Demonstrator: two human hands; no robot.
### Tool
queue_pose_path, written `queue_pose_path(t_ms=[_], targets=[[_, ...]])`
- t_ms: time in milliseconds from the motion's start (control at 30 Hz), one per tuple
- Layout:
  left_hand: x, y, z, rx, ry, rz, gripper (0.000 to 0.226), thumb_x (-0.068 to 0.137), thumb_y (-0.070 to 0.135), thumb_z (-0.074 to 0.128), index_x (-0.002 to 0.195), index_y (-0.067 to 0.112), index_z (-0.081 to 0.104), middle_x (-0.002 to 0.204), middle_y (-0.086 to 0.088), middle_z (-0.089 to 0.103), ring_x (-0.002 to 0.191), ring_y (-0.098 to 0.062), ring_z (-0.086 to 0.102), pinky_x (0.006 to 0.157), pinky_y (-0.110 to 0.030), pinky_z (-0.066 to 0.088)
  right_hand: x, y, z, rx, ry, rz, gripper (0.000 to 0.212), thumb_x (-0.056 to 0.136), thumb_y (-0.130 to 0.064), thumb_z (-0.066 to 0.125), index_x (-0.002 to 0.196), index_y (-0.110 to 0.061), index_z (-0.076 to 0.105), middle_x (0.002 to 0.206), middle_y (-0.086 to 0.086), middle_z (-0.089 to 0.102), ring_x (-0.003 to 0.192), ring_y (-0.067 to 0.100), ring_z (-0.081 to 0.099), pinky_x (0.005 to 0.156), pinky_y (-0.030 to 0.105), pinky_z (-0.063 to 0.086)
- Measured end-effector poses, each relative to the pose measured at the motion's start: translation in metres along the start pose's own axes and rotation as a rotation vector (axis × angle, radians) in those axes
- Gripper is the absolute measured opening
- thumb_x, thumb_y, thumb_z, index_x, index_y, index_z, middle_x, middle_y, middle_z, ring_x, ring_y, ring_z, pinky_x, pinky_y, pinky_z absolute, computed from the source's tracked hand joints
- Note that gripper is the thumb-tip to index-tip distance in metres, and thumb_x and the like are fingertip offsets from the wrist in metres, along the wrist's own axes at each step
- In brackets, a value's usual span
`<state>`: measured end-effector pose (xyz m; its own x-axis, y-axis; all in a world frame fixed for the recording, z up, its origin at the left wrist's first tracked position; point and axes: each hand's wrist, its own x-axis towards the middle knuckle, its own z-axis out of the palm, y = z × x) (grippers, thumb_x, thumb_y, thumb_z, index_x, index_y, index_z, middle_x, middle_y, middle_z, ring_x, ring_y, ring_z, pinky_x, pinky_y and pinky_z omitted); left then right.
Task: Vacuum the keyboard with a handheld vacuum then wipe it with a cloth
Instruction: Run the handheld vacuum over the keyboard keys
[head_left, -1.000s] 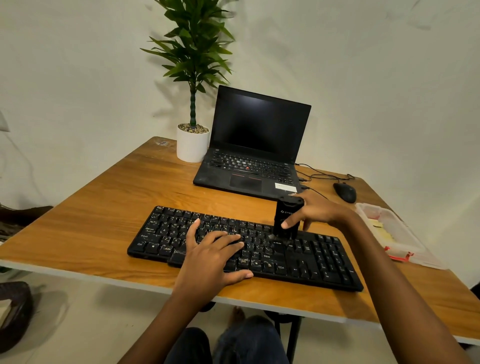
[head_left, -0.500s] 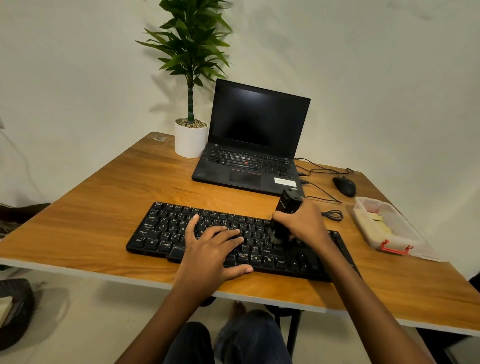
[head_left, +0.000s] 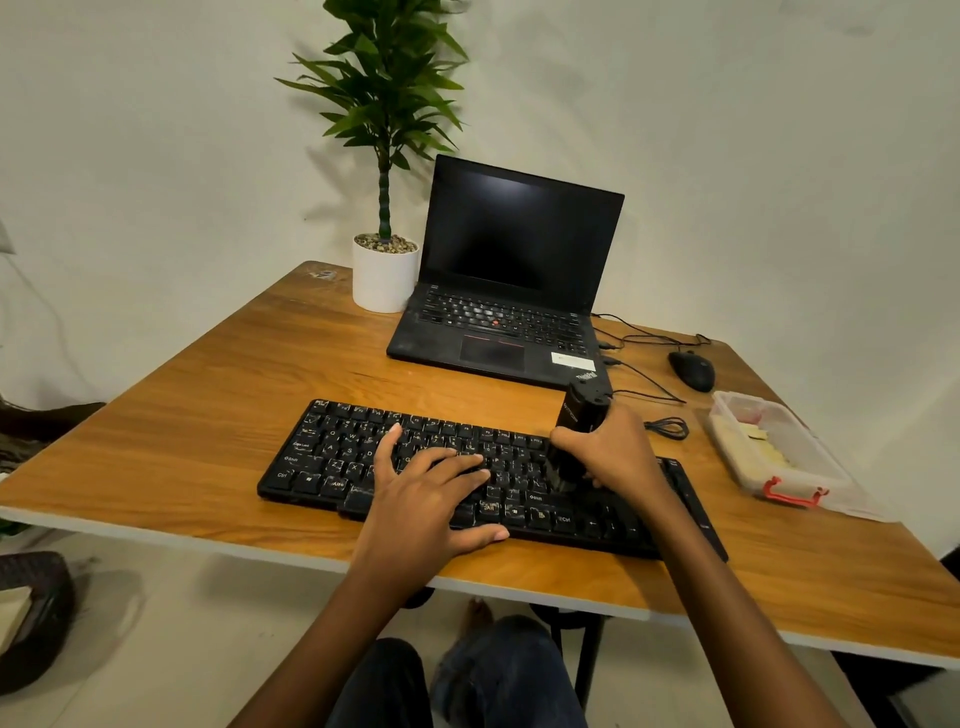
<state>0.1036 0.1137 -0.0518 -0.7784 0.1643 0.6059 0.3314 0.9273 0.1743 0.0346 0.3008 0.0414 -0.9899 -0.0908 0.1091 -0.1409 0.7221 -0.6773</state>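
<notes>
Black handheld vacuum (head_left: 582, 410) stands nozzle-down on keyboard (head_left: 332, 457), right of centre | our right hand (head_left: 618, 457) now wraps it lower | left hand (head_left: 415, 514) stays flat on keys | we judge vacuuming midway

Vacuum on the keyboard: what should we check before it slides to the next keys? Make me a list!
1. Right hand grips the handheld vacuum: ok.
2. Vacuum's lower end is on the keyboard keys: ok.
3. Left hand lies flat on the keyboard, steadying it: ok.
4. Keys under the left hand reachable: not ok, covered.
5. Vacuum running: cannot tell.
6. Cloth ready for wiping: cannot tell.
</notes>
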Motion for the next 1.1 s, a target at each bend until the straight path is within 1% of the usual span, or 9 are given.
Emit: queue_pose_path(t_ms=[133,233,300,467,633,700,767,967,1100], targets=[[0.001,0.0,0.0,-0.003,0.009,-0.005,0.062,0.075,0.075,0.038,0.102,0.031,0.072,0.109,0.016,0.067,0.105,-0.009,0.062,0.109,-0.054,0.01,-0.005,0.005,-0.019,0.018,-0.158,0.035,0.018,0.076,-0.02,0.069,0.082,-0.007,0.058,0.069,0.007,0.064,0.047,0.017,0.055,0.038,0.022,0.043],[0.001,0.001,-0.001,0.009,0.001,0.0,0.063,0.076,0.076,0.036,0.102,0.031,0.071,0.109,0.016,0.067,0.105,-0.009,0.062,0.109,-0.053,0.008,-0.009,0.007,-0.015,0.036,-0.162,-0.007,0.016,0.077,-0.02,0.068,0.084,-0.01,0.057,0.071,0.005,0.064,0.049,0.014,0.056,0.04,0.021,0.044],[0.001,0.001,-0.001,0.005,-0.004,-0.003,0.062,0.075,0.076,0.036,0.102,0.031,0.071,0.11,0.016,0.067,0.105,-0.009,0.062,0.109,-0.053,0.007,-0.014,0.006,-0.014,0.077,-0.225,-0.06,0.016,0.079,-0.016,0.069,0.082,-0.018,0.053,0.075,0.002,0.062,0.058,0.012,0.058,0.047,0.021,0.047],[0.001,0.001,0.0,0.006,-0.001,-0.005,0.063,0.076,0.075,0.036,0.103,0.031,0.071,0.109,0.015,0.067,0.105,-0.01,0.062,0.109,-0.053,0.007,-0.005,0.009,-0.037,0.057,-0.415,-0.058,0.025,0.077,-0.013,0.071,0.091,-0.022,0.051,0.09,0.004,0.064,0.083,0.023,0.065,0.077,0.042,0.054],[0.001,-0.001,0.001,0.009,-0.009,0.001,0.063,0.076,0.076,0.035,0.103,0.03,0.071,0.11,0.015,0.067,0.105,-0.01,0.062,0.11,-0.053,0.006,-0.001,-0.002,-0.032,0.029,-0.619,-0.113,0.03,0.078,-0.012,0.071,0.091,-0.027,0.049,0.09,-0.005,0.059,0.086,0.01,0.058,0.07,0.008,0.048],[0.001,-0.001,0.001,0.009,-0.005,-0.003,0.063,0.076,0.076,0.035,0.103,0.031,0.071,0.11,0.015,0.067,0.105,-0.01,0.062,0.109,-0.054,0.008,0.007,-0.006,-0.041,-0.094,-0.687,-0.144,0.038,0.068,-0.028,0.076,0.099,-0.017,0.056,0.096,0.006,0.064,0.092,0.02,0.061,0.085,0.027,0.052],[0.001,0.0,0.0,0.009,-0.001,-0.002,0.063,0.076,0.075,0.035,0.103,0.031,0.071,0.11,0.015,0.067,0.105,-0.01,0.062,0.109,-0.054,0.009,0.012,-0.012,-0.047,-0.197,-0.741,-0.171,0.051,0.063,-0.034,0.073,0.105,-0.01,0.058,0.101,0.013,0.065,0.095,0.033,0.062,0.086,0.048,0.051],[0.0,0.001,-0.001,0.007,0.006,0.002,0.063,0.076,0.075,0.037,0.102,0.03,0.072,0.109,0.015,0.068,0.105,-0.01,0.062,0.109,-0.054,0.009,0.017,-0.017,-0.032,-0.232,-0.75,-0.266,0.035,0.078,-0.013,0.071,0.109,-0.005,0.057,0.104,0.015,0.063,0.096,0.033,0.062,0.079,0.042,0.053],[0.001,0.001,-0.001,0.003,0.006,-0.001,0.062,0.075,0.075,0.038,0.101,0.03,0.072,0.109,0.015,0.068,0.104,-0.01,0.062,0.109,-0.055,0.009,0.023,-0.016,-0.046,-0.249,-0.842,-0.235,0.038,0.077,-0.015,0.071,0.11,-0.005,0.056,0.102,0.012,0.064,0.089,0.028,0.064,0.067,0.035,0.054]])
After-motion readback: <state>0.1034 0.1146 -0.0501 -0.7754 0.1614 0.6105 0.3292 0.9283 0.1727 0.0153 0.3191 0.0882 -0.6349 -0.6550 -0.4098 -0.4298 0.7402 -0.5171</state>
